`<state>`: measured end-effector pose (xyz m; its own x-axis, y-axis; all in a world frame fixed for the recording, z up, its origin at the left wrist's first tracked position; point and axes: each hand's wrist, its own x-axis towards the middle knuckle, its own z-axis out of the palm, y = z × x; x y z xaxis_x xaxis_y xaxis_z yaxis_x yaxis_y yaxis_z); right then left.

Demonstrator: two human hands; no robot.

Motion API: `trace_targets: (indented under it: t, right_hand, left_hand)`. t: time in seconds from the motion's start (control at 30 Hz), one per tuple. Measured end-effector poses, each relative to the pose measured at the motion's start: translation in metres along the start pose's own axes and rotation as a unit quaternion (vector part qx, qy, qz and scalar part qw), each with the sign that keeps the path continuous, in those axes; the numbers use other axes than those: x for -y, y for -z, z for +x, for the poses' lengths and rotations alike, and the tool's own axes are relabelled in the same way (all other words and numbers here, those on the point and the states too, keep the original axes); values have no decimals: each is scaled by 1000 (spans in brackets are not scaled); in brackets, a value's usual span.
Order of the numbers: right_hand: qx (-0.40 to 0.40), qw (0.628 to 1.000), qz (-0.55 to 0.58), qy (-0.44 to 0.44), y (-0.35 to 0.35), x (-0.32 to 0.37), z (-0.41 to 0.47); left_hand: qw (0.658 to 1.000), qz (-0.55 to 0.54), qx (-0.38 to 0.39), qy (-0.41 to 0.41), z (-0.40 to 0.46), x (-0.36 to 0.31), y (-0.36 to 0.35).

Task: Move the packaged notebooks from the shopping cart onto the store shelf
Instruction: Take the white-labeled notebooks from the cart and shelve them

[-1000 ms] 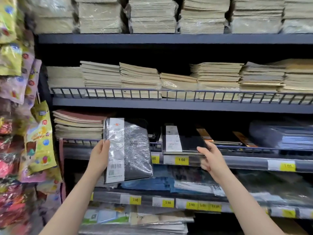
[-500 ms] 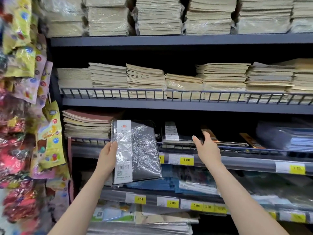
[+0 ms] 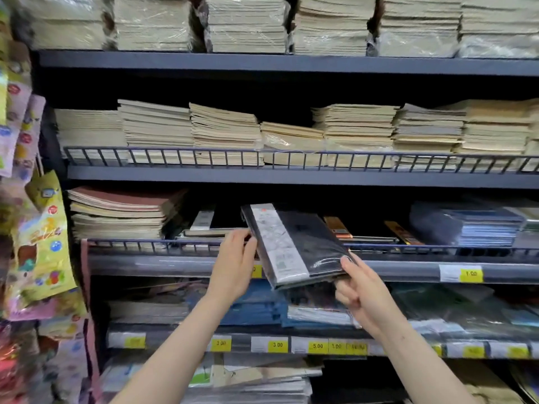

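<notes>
— Black, plastic-wrapped notebook point(image 3: 294, 246): why tilted over the wire rail point(image 3: 145, 244)?
— Probably to clear the rail and slide onto the shelf point(image 3: 408, 271).
— Hands?
— Left hand point(image 3: 233, 266) grips its left edge, arm stretched forward; right hand point(image 3: 361, 293) pinches the near right corner from below.

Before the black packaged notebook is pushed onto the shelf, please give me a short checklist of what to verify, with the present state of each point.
1. Both hands hold the black packaged notebook: ok; left hand at its left edge, right hand at its lower right corner.
2. Far end over the wire rail: ok.
3. Notebook level: not ok, tilted.
4. Room on the shelf behind: cannot tell; dark, notebooks already lie there.
5. Price tag matches: cannot tell.
</notes>
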<state>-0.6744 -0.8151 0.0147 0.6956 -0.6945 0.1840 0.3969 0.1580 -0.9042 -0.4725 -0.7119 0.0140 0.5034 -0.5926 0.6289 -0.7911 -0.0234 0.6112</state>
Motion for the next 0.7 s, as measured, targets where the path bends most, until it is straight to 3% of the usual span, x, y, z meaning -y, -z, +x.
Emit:
trace_targets:
  t: [0.13,0.27,0.33,0.4,0.47,0.53,0.6,0.7]
  right_hand:
    - [-38,999,8,10,11,8,33]
    - [-63,998,-26,9,3,3,76]
    - [-96,988,-122,0,-3,5,94]
    - [-132,937,-322,18,-7,7,105]
    - [-171,832,-525,58,-9,6,110]
    - [-204,748,-628,66,-10,5,115]
    - [-213,710,-666,77,-13,3,120]
    - [-208,697,-679,99,-18,3,119]
  left_hand:
    - [966,220,66,-122,-1,25,-17]
    - [947,301,58,-97,5,42,-27]
    - [939,332,51,-73,10,47,-29]
    - [936,344,46,-61,15,50,-29]
    - [933,351,40,-62,19,48,-29]
    - [932,354,31,-70,21,48,-30]
    - [933,351,34,-67,19,49,-30]
    - [940,331,49,-59,19,47,-29]
